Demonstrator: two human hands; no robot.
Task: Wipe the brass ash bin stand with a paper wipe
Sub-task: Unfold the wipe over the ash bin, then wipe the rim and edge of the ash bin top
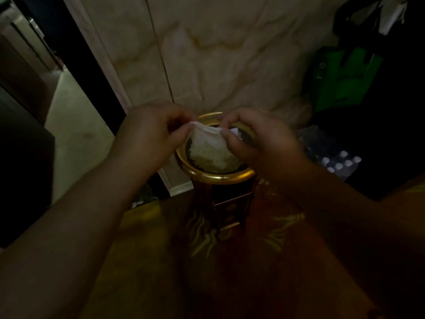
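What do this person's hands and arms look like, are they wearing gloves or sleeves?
No gloves: the left hand and the right hand are both bare. The forearms are bare too, with no sleeve reaching into view. I see no watch, ring or bracelet, though the dim light could hide small details.

Both forearms outstretched, left hand (pixel 151 132) and right hand (pixel 259 139) pinched together above the brass rim (pixel 220 177).

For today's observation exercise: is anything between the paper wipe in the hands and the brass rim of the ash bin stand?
Nothing visible. Left hand and right hand hold the paper wipe directly over the stand's brass rim.
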